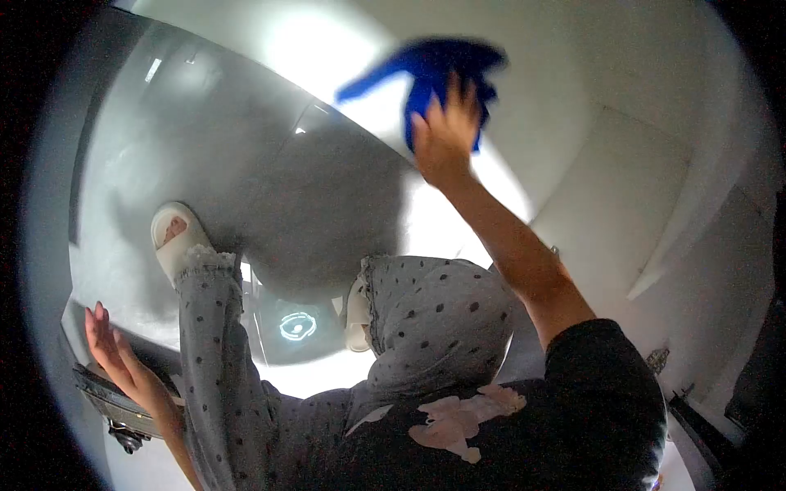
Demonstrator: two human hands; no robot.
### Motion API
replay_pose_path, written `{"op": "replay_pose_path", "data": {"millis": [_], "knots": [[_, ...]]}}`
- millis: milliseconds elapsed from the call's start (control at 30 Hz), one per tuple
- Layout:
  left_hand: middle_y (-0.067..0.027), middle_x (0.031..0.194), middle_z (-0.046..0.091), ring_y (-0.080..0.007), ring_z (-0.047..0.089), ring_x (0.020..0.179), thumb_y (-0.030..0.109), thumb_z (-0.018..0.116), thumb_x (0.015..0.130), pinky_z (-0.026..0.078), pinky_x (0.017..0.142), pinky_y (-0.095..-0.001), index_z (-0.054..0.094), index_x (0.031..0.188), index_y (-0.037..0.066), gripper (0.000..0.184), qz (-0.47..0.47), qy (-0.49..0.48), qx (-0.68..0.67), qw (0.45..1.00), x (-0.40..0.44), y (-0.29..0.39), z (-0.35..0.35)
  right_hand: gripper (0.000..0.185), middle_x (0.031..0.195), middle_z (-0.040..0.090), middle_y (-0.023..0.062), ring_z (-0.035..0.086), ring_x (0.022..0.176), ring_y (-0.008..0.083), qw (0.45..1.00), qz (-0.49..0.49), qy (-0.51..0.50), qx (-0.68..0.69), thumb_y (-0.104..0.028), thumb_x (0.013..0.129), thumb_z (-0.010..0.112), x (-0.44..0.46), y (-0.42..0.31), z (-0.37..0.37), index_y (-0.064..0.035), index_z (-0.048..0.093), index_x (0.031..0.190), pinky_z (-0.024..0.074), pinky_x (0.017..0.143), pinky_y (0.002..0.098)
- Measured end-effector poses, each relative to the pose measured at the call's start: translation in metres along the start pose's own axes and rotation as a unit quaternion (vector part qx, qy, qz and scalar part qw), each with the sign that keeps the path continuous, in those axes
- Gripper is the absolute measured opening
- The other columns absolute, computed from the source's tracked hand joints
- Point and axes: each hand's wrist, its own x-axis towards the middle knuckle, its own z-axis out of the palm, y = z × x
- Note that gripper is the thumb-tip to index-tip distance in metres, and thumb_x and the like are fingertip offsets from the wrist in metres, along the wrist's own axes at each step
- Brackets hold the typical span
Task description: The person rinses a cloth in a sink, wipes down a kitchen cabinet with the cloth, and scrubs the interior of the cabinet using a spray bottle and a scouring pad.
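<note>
My right hand is at the upper middle, holding a blue cloth against a smooth white surface. The cloth is bunched under my fingers, and one loose end trails to the left. Both the cloth and my fingertips are blurred. My left hand is at the lower left beside my knee, with its fingers stretched out and nothing in them. A dark slatted object lies close below that wrist; I cannot make out what it is.
A shiny grey floor spreads to the left of the white surface. My left foot, in a cream slipper, rests on it; another slipper shows by my bent knee. Pale panels stand at the right.
</note>
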Motion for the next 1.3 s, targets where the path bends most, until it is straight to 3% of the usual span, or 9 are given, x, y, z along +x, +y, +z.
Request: {"op": "replay_pose_path", "data": {"millis": [133, 200, 267, 400, 467, 533, 667, 867, 1300], "knots": [[-0.0145, 0.131, 0.042, -0.0229, 0.039, 0.121, 0.008, 0.036, 0.092, 0.026, 0.104, -0.0351, 0.034, 0.132, 0.000, 0.040, -0.001, 0.014, -0.025, 1.000, 0.001, -0.005, 0.000, 0.049, 0.145, 0.016, 0.0156, 0.008, 0.133, 0.0395, 0.994, -0.070, -0.047, 0.064, -0.032, 0.091, 0.036, 0.046, -0.005, -0.010, -0.0007, 0.040, 0.128, 0.0080, 0.106, 0.0540], [-0.0142, 0.132, 0.041, -0.0226, 0.039, 0.121, 0.008, 0.036, 0.093, 0.026, 0.104, -0.0350, 0.034, 0.132, 0.000, 0.040, 0.005, 0.021, -0.023, 1.000, -0.002, -0.009, -0.002, 0.049, 0.146, 0.014, 0.0121, 0.005, 0.134, 0.0375, 0.990, 0.009, -0.136, 0.026, -0.030, 0.091, 0.039, -0.008, 0.037, -0.009, -0.0018, 0.037, 0.131, 0.0076, 0.107, 0.0501], [-0.0139, 0.132, 0.041, -0.0223, 0.039, 0.121, 0.008, 0.036, 0.093, 0.025, 0.104, -0.0348, 0.034, 0.131, 0.000, 0.040, 0.008, 0.025, -0.021, 0.999, -0.002, -0.014, -0.006, 0.052, 0.146, 0.006, 0.0183, 0.005, 0.134, 0.0380, 0.994, -0.054, -0.074, 0.052, -0.024, 0.090, 0.042, -0.102, 0.125, 0.003, -0.0030, 0.028, 0.136, 0.0073, 0.107, 0.0469], [-0.0154, 0.129, 0.043, -0.0244, 0.040, 0.121, 0.011, 0.037, 0.093, 0.026, 0.104, -0.0373, 0.034, 0.131, 0.001, 0.040, -0.016, 0.001, 0.013, 1.000, -0.004, -0.015, -0.002, 0.056, 0.142, 0.011, 0.0258, 0.008, 0.132, 0.0438, 0.945, 0.128, -0.284, -0.095, -0.027, 0.088, 0.049, -0.144, 0.137, -0.024, -0.0015, 0.029, 0.134, 0.0092, 0.107, 0.0497], [-0.0146, 0.129, 0.044, -0.0234, 0.041, 0.119, 0.009, 0.037, 0.093, 0.027, 0.103, -0.0347, 0.034, 0.131, -0.001, 0.040, -0.004, -0.005, 0.014, 1.000, -0.004, -0.016, -0.002, 0.056, 0.143, 0.012, 0.0237, 0.009, 0.131, 0.0434, 0.980, -0.020, -0.198, -0.027, -0.028, 0.088, 0.050, -0.087, 0.103, -0.023, -0.0069, 0.028, 0.136, 0.0119, 0.107, 0.0494], [-0.0153, 0.129, 0.044, -0.0238, 0.041, 0.119, 0.009, 0.036, 0.093, 0.027, 0.103, -0.0350, 0.033, 0.131, -0.002, 0.040, -0.005, 0.004, -0.003, 1.000, -0.001, -0.006, 0.001, 0.056, 0.144, 0.012, 0.0209, 0.008, 0.132, 0.0430, 0.984, -0.020, -0.175, -0.001, -0.027, 0.088, 0.052, -0.010, 0.046, -0.029, -0.0112, 0.029, 0.136, 0.0126, 0.107, 0.0486], [-0.0168, 0.129, 0.043, -0.0249, 0.041, 0.120, 0.008, 0.036, 0.093, 0.027, 0.103, -0.0361, 0.032, 0.131, -0.003, 0.040, 0.008, 0.053, 0.000, 0.999, -0.003, -0.007, -0.006, 0.059, 0.147, 0.006, 0.0141, 0.007, 0.133, 0.0415, 0.974, 0.041, -0.220, 0.035, -0.024, 0.086, 0.055, -0.068, 0.088, -0.029, -0.0199, 0.026, 0.138, 0.0133, 0.107, 0.0491], [-0.0157, 0.130, 0.042, -0.0246, 0.039, 0.122, 0.012, 0.035, 0.094, 0.025, 0.105, -0.0375, 0.031, 0.132, 0.001, 0.040, -0.016, -0.002, -0.041, 0.999, -0.009, -0.011, 0.000, 0.059, 0.144, 0.014, 0.0208, 0.012, 0.130, 0.0447, 0.977, 0.042, -0.200, -0.056, -0.039, 0.086, 0.053, -0.062, 0.090, -0.019, -0.0154, 0.031, 0.136, 0.0143, 0.105, 0.0518], [-0.0175, 0.131, 0.042, -0.0251, 0.040, 0.120, 0.008, 0.039, 0.091, 0.025, 0.104, -0.0360, 0.031, 0.132, -0.001, 0.043, -0.028, 0.054, -0.076, 0.995, -0.005, 0.005, 0.002, 0.061, 0.144, 0.014, 0.0209, 0.016, 0.129, 0.0441, 0.976, 0.052, -0.208, -0.036, -0.028, 0.085, 0.057, -0.024, 0.056, -0.046, -0.0086, 0.029, 0.136, 0.0170, 0.105, 0.0503]]}}
